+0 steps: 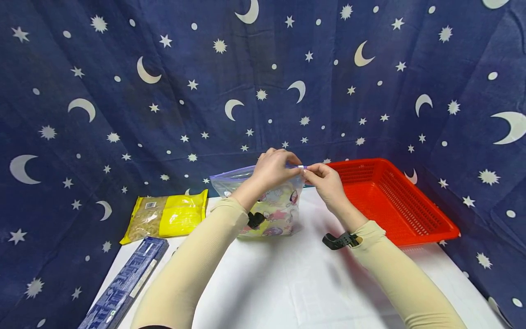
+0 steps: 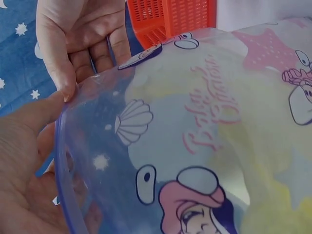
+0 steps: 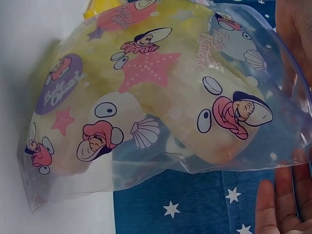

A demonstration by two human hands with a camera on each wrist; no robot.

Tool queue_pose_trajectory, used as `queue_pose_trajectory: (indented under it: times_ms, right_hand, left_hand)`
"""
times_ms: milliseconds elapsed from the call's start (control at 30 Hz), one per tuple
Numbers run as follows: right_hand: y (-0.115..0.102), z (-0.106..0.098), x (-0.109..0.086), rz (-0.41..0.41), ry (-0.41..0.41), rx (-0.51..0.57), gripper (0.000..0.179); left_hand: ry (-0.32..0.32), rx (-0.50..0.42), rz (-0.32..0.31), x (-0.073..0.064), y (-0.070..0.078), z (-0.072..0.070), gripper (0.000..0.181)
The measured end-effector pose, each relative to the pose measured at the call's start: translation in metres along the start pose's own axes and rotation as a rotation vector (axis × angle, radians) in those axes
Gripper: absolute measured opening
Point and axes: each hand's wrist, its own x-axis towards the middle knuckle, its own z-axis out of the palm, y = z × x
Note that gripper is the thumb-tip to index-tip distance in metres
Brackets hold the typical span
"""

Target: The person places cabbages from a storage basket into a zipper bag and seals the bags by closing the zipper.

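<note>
A clear zip bag [image 1: 273, 208] with a purple top edge stands upright on the table, printed with pink starfish, shells and cartoon faces. Pale yellow and white contents, of a kind I cannot tell, fill its lower part. My left hand [image 1: 276, 169] pinches the top edge near the right corner, beside a small white slider [image 1: 301, 167]. At that same corner my right hand [image 1: 326, 180] holds the end of the edge between thumb and finger. Both hands nearly touch there. In the left wrist view, the bag corner lies between the left hand [image 2: 24, 161] and the right hand [image 2: 83, 39].
A red plastic basket [image 1: 404, 235] stands to the right, behind the right forearm. At the left lies a yellow packet [image 1: 181, 214] with a see-through window, and nearer a long blue patterned box [image 1: 127, 283]. A dark blue star curtain [image 1: 271, 82] hangs behind the white table [image 1: 287, 283].
</note>
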Motion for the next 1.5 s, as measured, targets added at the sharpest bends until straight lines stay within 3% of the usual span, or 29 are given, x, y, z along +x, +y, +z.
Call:
queue_pose_trajectory:
  times_ms: [500, 767, 1500]
  right_hand:
    - [-0.0010, -0.0014, -0.0008, -0.048, 0.025, 0.031, 0.030]
    - [0.0006, -0.0023, -0.0016, -0.058, 0.013, 0.013, 0.029]
    - [-0.0011, 0.0074, -0.0008, -0.083, -0.009, -0.058, 0.025]
  left_hand:
    - [0.007, -0.060, 0.015, -0.0001, -0.0011, 0.0021, 0.023]
    - [0.021, -0.020, 0.056, 0.0002, -0.0024, 0.0033, 0.021]
    - [-0.016, 0.028, 0.033, 0.0000, -0.0053, -0.0042, 0.021]
